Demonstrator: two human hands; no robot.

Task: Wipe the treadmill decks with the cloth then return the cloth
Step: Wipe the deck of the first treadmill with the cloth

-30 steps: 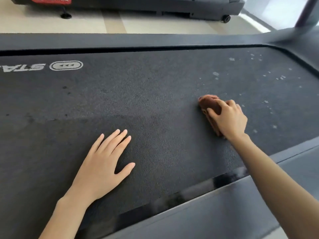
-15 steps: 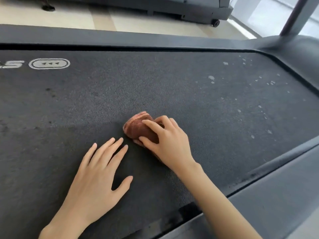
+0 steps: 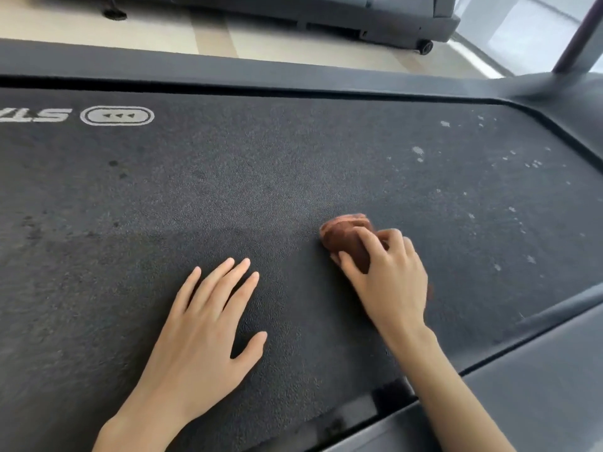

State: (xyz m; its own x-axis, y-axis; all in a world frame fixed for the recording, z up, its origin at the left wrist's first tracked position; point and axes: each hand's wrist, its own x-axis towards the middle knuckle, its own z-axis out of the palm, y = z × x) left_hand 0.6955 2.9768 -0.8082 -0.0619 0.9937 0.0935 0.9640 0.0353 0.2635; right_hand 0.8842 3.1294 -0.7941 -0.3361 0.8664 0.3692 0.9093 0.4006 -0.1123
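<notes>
Right hand point(image 3: 388, 282) grips the brown cloth point(image 3: 346, 236). The cloth is wadded into a tight roll, fingers curled over its top, thumb on the near side, pressed onto the treadmill belt point(image 3: 261, 177) right of centre in view. My read: the wad concentrates pressure on a small patch to scrub the textured surface. Left hand point(image 3: 202, 331) lies flat on the belt, fingers straight and slightly spread, grasping nothing, near the cloth but not touching it. Probably a prop for body weight while leaning over, maybe also stops the belt sliding under the strokes. Pale specks point(image 3: 417, 151) sit further right toward the post end, apart from the cloth, so that zone looks unwiped. Some dark spots point(image 3: 113, 163) are on the left. Count: 2 hands, 1 cloth, 1 belt being worked, 1 oval logo badge point(image 3: 116, 116) with cut-off lettering beside it, 2 side rails (near rail point(image 3: 538, 386), far rail point(image 3: 228, 68)), 1 upright post point(image 3: 577, 37), 1 second treadmill point(image 3: 359, 17) across the floor. Specks too many and too small to count. Judgement: wiping is partway on deck 1, the 2nd deck's state can't be read from here, cloth return not yet due.
</notes>
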